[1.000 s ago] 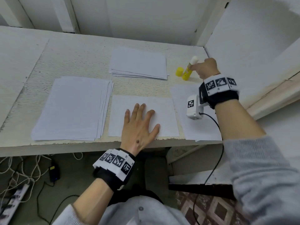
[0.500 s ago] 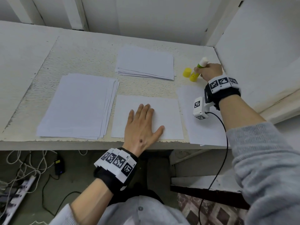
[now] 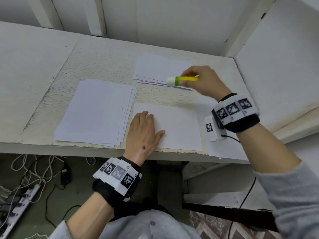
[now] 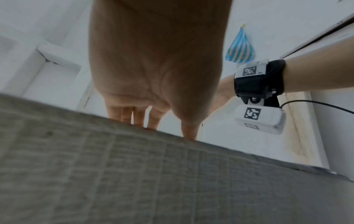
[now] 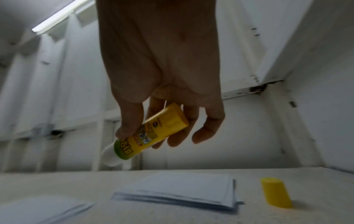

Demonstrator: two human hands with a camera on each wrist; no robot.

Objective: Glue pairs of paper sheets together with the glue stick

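White desk (image 3: pixel 107 54) first: a big stack of paper (image 3: pixel 96 111) lies on the left, a smaller stack (image 3: pixel 155 68) at the back, and a single sheet (image 3: pixel 179 125) sits at the front edge. The left hand (image 3: pixel 143 135) lies flat on that sheet, fingers straight, pinning it. The right hand (image 3: pixel 203 80) grips the uncapped glue stick (image 3: pixel 184 79) in the air above the back stack, white tip pointing left. Its yellow cap (image 5: pixel 275 192) stands on the desk. Best now, I'd say: keep the sheet pinned, bring the tip down near an edge, and stroke lightly away from the holding hand so the paper doesn't wrinkle.
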